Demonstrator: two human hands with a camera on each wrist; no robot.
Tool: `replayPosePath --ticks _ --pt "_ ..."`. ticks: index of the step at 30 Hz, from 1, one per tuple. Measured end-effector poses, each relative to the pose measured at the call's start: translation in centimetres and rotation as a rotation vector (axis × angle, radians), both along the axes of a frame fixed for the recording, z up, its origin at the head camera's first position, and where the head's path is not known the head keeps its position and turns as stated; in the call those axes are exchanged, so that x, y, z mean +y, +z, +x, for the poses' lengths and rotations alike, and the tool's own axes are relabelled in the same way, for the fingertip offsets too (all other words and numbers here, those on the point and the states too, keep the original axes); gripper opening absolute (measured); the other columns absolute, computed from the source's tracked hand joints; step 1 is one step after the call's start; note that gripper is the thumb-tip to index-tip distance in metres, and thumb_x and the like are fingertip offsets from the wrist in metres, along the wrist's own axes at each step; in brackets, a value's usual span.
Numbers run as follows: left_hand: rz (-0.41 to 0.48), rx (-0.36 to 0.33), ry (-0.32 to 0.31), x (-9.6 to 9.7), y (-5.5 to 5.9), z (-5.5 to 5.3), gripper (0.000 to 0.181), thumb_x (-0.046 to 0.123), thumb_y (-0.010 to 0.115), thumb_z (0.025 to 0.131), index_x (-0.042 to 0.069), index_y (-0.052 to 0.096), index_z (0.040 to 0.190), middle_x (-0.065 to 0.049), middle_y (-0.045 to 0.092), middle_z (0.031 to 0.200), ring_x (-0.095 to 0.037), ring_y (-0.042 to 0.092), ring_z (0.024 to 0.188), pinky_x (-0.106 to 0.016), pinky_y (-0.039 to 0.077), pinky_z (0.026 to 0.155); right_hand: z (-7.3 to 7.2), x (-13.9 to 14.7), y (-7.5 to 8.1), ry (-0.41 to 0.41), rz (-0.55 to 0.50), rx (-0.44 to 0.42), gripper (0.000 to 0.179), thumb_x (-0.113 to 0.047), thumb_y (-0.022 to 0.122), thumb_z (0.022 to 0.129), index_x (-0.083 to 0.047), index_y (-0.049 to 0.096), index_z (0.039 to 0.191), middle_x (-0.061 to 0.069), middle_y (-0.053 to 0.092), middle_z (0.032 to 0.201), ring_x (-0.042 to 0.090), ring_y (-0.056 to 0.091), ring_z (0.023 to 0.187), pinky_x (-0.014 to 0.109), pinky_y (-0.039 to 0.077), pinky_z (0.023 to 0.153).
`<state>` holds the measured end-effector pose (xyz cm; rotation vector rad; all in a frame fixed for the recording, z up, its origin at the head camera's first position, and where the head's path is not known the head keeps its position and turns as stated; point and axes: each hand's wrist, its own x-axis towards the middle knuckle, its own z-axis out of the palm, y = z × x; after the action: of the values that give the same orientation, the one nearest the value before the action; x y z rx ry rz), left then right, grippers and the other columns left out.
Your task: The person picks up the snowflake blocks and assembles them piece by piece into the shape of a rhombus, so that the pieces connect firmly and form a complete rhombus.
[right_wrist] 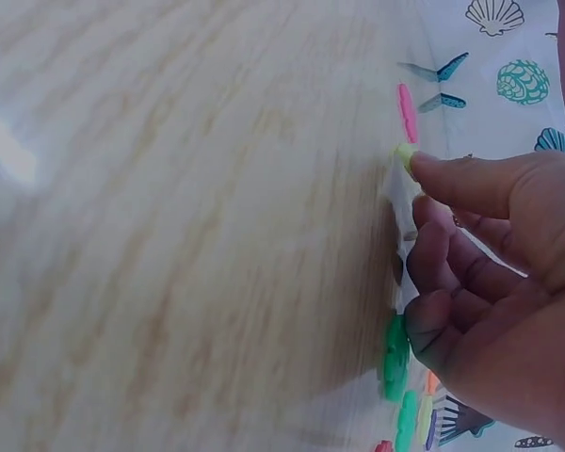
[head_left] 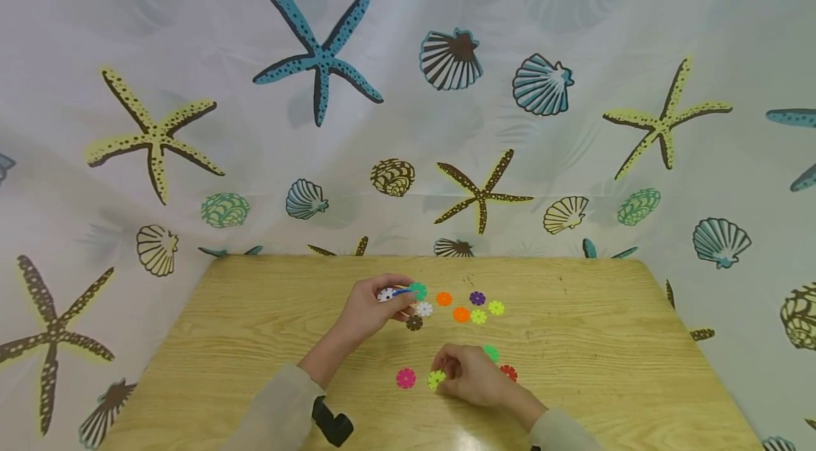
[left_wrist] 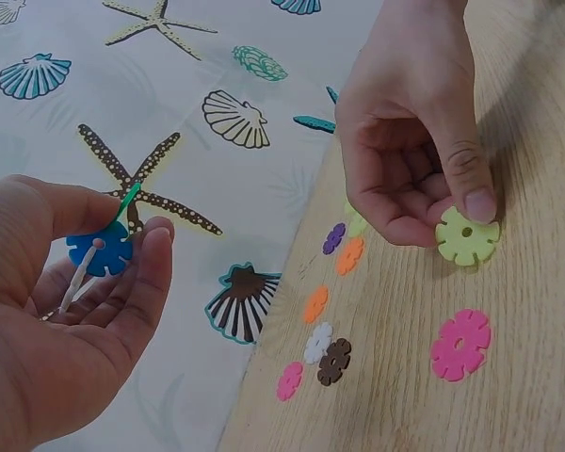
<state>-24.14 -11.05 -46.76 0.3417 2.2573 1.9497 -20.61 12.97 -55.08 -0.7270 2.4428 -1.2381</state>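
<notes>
My left hand (head_left: pixel 372 306) is raised over the far part of the table, holding a small cluster of joined notched plastic discs. A blue disc (left_wrist: pixel 116 252) in it faces the left wrist camera, with a green disc (head_left: pixel 417 289) and a white disc (head_left: pixel 383 294) set edgewise to it. Lower and to the right, my right hand (head_left: pixel 474 374) pinches a yellow-green notched disc (left_wrist: pixel 455 247) between thumb and forefinger, close over the tabletop. Its other fingers curl in loosely. Beside that disc lies a pink disc (head_left: pixel 405 372).
Orange (head_left: pixel 444 299), purple (head_left: pixel 477 294), yellow-green (head_left: pixel 496 308), white (head_left: pixel 426 310) and brown (head_left: pixel 414 326) discs lie scattered on the wooden table (head_left: pixel 605 338). Green (head_left: pixel 490 352) and red (head_left: pixel 509 371) discs sit behind my right hand. A shell-printed curtain (head_left: pixel 395 132) encloses the table.
</notes>
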Motion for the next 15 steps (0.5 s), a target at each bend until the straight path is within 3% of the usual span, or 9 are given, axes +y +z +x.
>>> replayPosePath --ticks 4,8,15 --pt "0.006 -0.001 -0.004 0.0 0.0 0.0 0.032 0.01 0.073 0.1 -0.004 0.069 0.128 -0.022 0.076 0.105 -0.01 0.075 0.08 -0.032 0.066 0.079 0.0 0.1 0.3 -0.011 -0.018 -0.017 0.015 -0.005 0.079 0.092 -0.008 0.073 0.105 0.0 0.065 0.089 0.004 0.055 0.075 0.018 0.047 0.067" --pt "0.005 0.001 -0.006 -0.1 -0.1 0.0 0.032 0.01 0.072 0.101 -0.004 0.069 0.129 -0.031 0.072 0.113 -0.016 0.077 0.083 -0.031 0.066 0.078 0.0 0.3 0.7 -0.03 -0.025 -0.01 0.011 -0.008 0.075 0.095 -0.007 0.074 0.107 0.0 0.069 0.093 0.005 0.058 0.08 0.019 0.05 0.071" --pt "-0.001 0.008 -0.013 -0.1 -0.2 0.0 0.033 0.01 0.072 0.101 -0.004 0.068 0.13 -0.03 0.073 0.109 -0.02 0.078 0.084 -0.032 0.066 0.078 -0.9 0.8 2.0 -0.069 -0.096 0.086 0.01 -0.009 0.073 0.098 -0.005 0.074 0.108 0.004 0.072 0.096 0.005 0.062 0.083 0.022 0.055 0.072"
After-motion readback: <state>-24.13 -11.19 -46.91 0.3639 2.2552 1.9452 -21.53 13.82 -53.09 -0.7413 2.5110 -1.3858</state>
